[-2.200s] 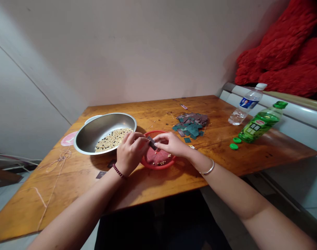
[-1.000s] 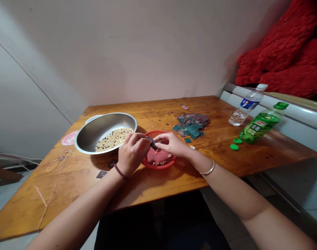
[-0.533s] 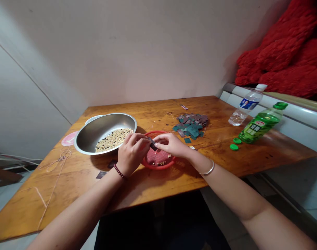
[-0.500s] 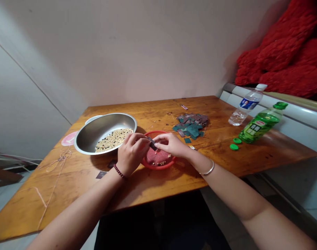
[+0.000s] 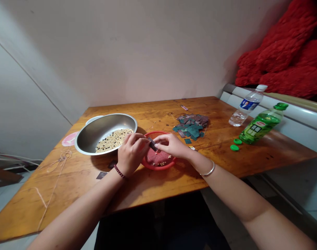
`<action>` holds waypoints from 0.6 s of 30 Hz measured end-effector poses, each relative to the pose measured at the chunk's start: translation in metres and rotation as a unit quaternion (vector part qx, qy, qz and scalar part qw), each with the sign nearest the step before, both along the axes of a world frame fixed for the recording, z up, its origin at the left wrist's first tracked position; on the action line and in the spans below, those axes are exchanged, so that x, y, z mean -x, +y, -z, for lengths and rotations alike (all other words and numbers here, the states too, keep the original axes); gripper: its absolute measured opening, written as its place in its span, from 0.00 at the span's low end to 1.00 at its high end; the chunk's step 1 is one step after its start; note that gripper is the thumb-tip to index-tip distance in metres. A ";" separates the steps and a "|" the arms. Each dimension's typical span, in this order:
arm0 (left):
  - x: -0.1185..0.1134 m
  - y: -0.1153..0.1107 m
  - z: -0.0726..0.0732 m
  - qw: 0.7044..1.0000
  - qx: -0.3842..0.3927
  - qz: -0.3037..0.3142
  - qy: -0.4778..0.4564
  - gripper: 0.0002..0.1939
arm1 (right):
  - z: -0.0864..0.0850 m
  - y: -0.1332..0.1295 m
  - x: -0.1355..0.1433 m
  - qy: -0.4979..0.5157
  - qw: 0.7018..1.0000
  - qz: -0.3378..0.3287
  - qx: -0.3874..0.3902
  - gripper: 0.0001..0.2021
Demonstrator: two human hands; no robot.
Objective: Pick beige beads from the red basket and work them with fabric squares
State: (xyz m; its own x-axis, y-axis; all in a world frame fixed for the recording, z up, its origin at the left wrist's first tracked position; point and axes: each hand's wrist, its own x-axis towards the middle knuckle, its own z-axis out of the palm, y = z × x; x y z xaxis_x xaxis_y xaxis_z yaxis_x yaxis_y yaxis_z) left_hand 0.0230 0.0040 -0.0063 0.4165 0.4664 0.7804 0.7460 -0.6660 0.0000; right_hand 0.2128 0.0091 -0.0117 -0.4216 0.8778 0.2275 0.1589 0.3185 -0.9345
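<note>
Above a red plastic basket (image 5: 158, 168), my two hands meet over a small dark square piece (image 5: 153, 145), thin like the ones in the pile. My left hand (image 5: 132, 152), with a beaded bracelet at the wrist, pinches it from the left. From the right, my right hand (image 5: 169, 144) has thumb and fingers closed on its other side. Several pale beads (image 5: 162, 163) lie in the basket. Left of it, a steel bowl (image 5: 87, 139) stands tilted, holding many pale and dark beads (image 5: 113, 140).
Behind the basket lies a pile of dark green and brown squares (image 5: 192, 125). A water bottle (image 5: 245, 107), a green drink bottle (image 5: 262, 125) and green caps (image 5: 234, 148) stand at the right. Loose string (image 5: 62, 158) and a pink disc (image 5: 69, 139) lie left on the wooden table (image 5: 77, 194).
Both hands stay over the basket with the dark square. The right fingertips have shifted slightly on it; the rest of the scene stays put, apart from a small camera shift.
</note>
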 end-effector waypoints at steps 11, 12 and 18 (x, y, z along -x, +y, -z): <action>0.000 -0.001 0.000 1.000 0.004 0.002 0.009 0.03 | -0.002 -0.001 0.001 0.002 1.000 0.011 0.004 0.11; 0.000 -0.001 -0.001 1.000 0.000 -0.003 0.000 0.03 | -0.001 -0.001 0.001 0.004 1.000 0.009 0.001 0.11; -0.002 -0.004 -0.002 0.999 0.018 0.027 0.028 0.03 | 0.004 0.001 0.000 0.002 1.000 0.005 -0.002 0.11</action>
State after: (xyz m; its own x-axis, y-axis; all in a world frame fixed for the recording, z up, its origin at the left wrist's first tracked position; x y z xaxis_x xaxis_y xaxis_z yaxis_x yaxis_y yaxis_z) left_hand 0.0255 -0.0003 -0.0042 0.4853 0.4693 0.7378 0.7079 -0.7061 -0.0165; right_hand 0.2125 0.0100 -0.0153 -0.4111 0.8814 0.2328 0.1586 0.3206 -0.9338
